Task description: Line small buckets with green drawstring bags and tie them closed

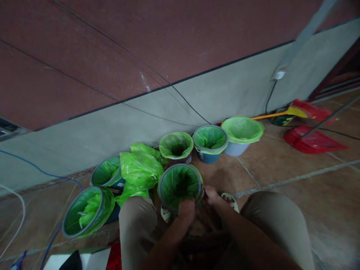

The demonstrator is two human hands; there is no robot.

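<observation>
Between my knees stands a trash bin [164, 176] with a grey rim. A green trash bag [173, 182] lines it and folds out over the rim at the right. My left hand [187, 210] is closed at the near edge of the bin, its fingers on the rim and liner and partly hidden. At the bin's right side, my right hand [211, 195] is closed around the rim, with the bag's edge beside it. The bin's lower part is hidden by my hands and legs.
Several other lined bins stand around: a blue bin [208, 156], a pale bin [237, 149] and a tilted bin [66, 213] among them. Filled green bags [140, 167] lie at the left. A red dustpan [311, 140] and a broom [302, 109] are at the right. Cables cross the floor.
</observation>
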